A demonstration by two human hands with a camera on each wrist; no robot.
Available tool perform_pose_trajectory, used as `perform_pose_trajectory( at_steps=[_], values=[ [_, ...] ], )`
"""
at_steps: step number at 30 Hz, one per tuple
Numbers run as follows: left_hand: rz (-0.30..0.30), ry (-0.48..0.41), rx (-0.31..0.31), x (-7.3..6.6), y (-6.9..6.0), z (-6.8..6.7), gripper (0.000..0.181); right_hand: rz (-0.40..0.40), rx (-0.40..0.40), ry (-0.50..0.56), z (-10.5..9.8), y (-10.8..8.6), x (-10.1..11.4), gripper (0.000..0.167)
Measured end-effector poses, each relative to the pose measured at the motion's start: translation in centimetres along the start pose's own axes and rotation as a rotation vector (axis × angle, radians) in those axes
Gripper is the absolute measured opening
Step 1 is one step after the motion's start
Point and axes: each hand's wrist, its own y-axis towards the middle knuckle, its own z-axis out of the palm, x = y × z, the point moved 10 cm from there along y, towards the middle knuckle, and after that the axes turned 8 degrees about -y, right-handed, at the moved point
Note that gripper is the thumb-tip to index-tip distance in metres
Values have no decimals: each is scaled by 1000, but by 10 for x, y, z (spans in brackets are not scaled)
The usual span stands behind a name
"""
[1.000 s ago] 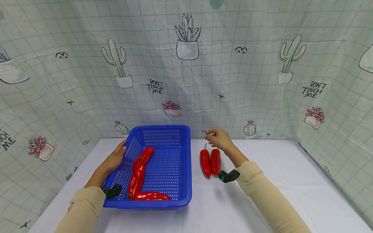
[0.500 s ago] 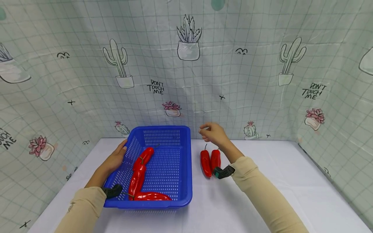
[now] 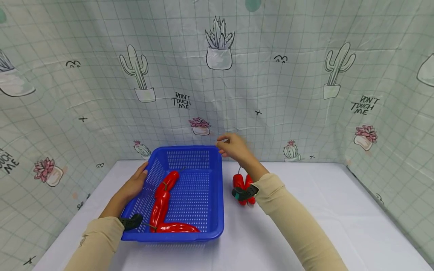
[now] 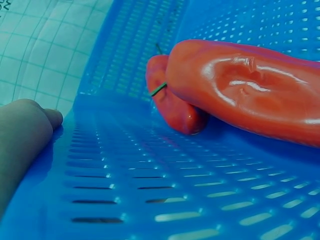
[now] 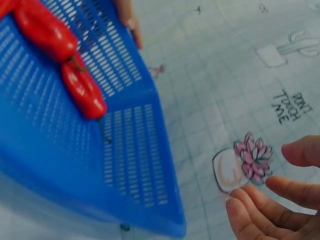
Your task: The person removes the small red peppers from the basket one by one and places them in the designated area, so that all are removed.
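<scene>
A blue perforated plastic basket [image 3: 219, 199] stands on the table, left of centre. My left hand [image 3: 133, 184] grips its left rim, the fingers lying along the outer side. Inside are three glossy red peppers with thin green stems: a rear one [image 3: 171, 178], a middle one [image 3: 160, 210] and one lying crosswise at the front [image 3: 178, 227]. Above the basket's back right corner is my right hand [image 3: 234, 146], its fingers bent and nothing between them. Two more red peppers, a left one [image 3: 238, 180] and a right one [image 3: 249, 180], lie right of the basket, partly hidden by my right wrist strap.
A white cloth covers the table [image 3: 322, 210]. Behind and along both sides hangs a grid-patterned curtain [image 3: 291, 90] with printed cacti, close behind the basket's back rim. Black bands sit on both wrists, one on the left [image 3: 132, 223] and one on the right [image 3: 245, 192].
My right hand has moved left and slightly up, from above the two loose peppers to the basket's back right corner. My left hand and the peppers have stayed put.
</scene>
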Motion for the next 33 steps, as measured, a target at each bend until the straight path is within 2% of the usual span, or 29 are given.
perform_pose_trajectory(
  at_steps=[9,33],
  values=[
    [-3,8,4,4,0,2,55,-28,22,18,20,6,19,34],
    [7,3,-3,-2,2,-1,55,-1,63,97,58,14,29,34]
  ],
)
